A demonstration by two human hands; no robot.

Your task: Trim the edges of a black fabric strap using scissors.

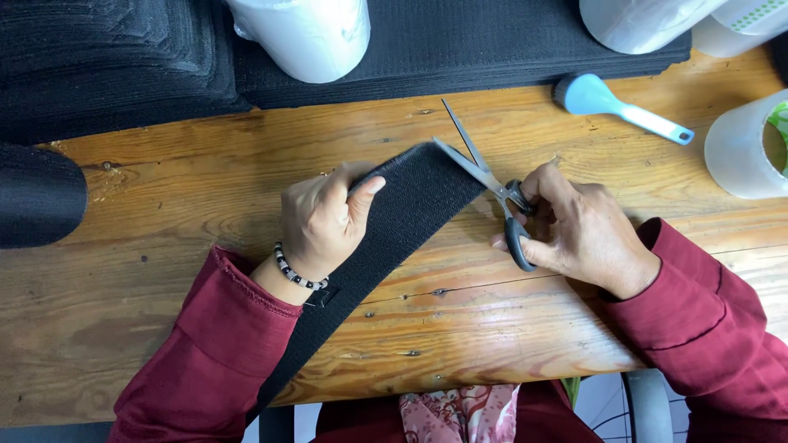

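While L hand (322,215) grips black strap (410,201), R hand (584,234) works open scissors (486,176).

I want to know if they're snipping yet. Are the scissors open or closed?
Open. The two blades of the scissors spread apart in a V at the end of the black strap, held by the right hand.

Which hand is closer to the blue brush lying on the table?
Right. The right hand, holding the scissors, sits just below and left of the blue brush. The left hand, gripping the black strap, is farther left.
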